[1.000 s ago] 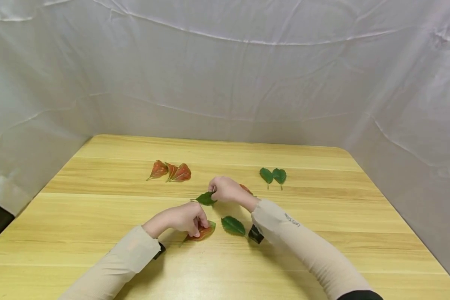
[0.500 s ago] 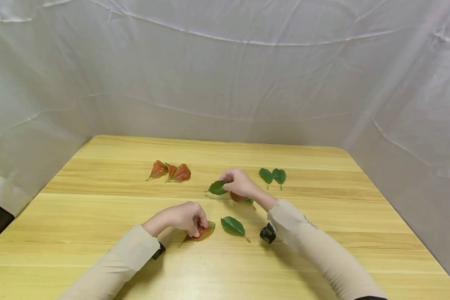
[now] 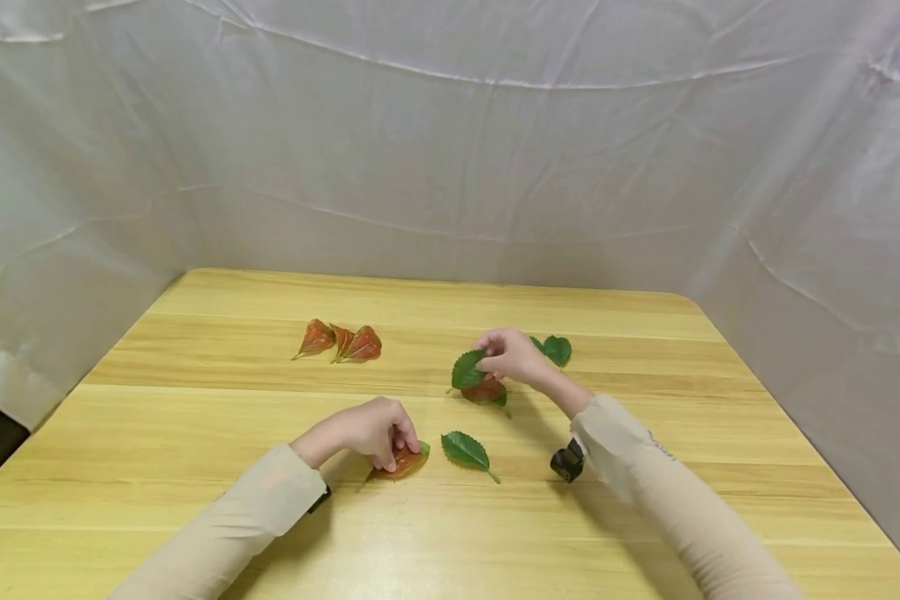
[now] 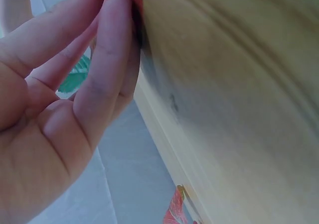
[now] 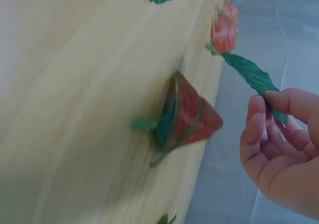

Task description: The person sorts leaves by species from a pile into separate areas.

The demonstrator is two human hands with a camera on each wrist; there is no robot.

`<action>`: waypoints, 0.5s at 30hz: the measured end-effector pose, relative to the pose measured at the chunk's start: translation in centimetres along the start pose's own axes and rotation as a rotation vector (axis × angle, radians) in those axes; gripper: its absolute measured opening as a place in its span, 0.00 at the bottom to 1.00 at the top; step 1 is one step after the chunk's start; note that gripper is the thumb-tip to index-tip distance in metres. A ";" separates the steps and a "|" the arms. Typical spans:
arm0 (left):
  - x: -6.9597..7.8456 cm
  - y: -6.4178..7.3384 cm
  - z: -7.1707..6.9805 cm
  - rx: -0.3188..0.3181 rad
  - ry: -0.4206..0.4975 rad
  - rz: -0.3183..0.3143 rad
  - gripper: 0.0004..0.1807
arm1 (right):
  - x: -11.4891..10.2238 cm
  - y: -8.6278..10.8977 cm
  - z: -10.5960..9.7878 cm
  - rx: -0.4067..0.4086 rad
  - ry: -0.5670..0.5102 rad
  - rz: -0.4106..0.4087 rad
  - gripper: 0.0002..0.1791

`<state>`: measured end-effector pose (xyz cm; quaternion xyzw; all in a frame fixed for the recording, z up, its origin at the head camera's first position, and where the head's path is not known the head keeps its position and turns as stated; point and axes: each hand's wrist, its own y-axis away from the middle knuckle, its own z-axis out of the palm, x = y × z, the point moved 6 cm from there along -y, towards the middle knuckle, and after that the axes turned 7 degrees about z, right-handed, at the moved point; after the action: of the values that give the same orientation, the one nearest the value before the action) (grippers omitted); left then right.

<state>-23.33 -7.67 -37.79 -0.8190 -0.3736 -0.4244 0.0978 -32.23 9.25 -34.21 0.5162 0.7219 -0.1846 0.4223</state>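
Note:
My left hand (image 3: 375, 429) is low over the table, thumb and fingertips pinching a red leaf (image 3: 403, 467) with a green tip. In the left wrist view the fingers cover most of that leaf. My right hand (image 3: 516, 357) holds a green toothed leaf (image 3: 468, 369) by its blade edge between thumb and fingers, its stem pointing away from the hand in the right wrist view. Below the held leaf, a red leaf (image 5: 192, 117) lies over a green leaf (image 3: 502, 399) on the table. Another green leaf (image 3: 465, 450) lies between the two hands.
Three red leaves (image 3: 360, 344) lie grouped at the back left of the wooden table (image 3: 195, 433). Two green leaves (image 3: 558, 350) are at the back right, one partly hidden by my right hand. A pale cloth (image 3: 450, 167) hangs around the table's back and sides.
My right hand has carried the green leaf rightward and away from me, from beside the left hand to over the red and green pair. My left hand stays on its red leaf.

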 end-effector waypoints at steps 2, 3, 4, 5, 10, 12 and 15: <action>0.0 0.0 0.0 0.004 0.003 -0.009 0.16 | 0.5 0.1 -0.7 0.018 -0.030 0.015 0.12; 0.0 0.0 0.0 0.005 -0.001 -0.011 0.16 | 0.7 0.2 -1.1 0.032 -0.049 0.026 0.14; 0.1 0.0 -0.1 0.006 -0.009 -0.014 0.16 | 0.9 0.2 -1.5 0.049 -0.068 0.037 0.15; 0.1 0.0 -0.1 0.009 -0.018 -0.017 0.16 | 1.1 0.3 -1.9 0.064 -0.089 0.044 0.17; 0.3 0.1 -0.1 0.015 -0.066 -0.009 0.17 | 2.4 0.6 -4.1 0.151 -0.194 0.067 0.21; 0.4 0.1 -0.1 0.015 -0.073 0.000 0.17 | 2.9 0.8 -4.9 0.181 -0.222 0.058 0.18; 0.5 0.1 -0.1 0.016 -0.087 0.011 0.17 | 3.5 1.2 -6.1 0.218 -0.218 0.036 0.13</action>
<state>-23.11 -7.56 -37.33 -0.8378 -0.3766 -0.3848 0.0904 -34.09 16.06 -33.35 0.5487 0.6380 -0.3092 0.4431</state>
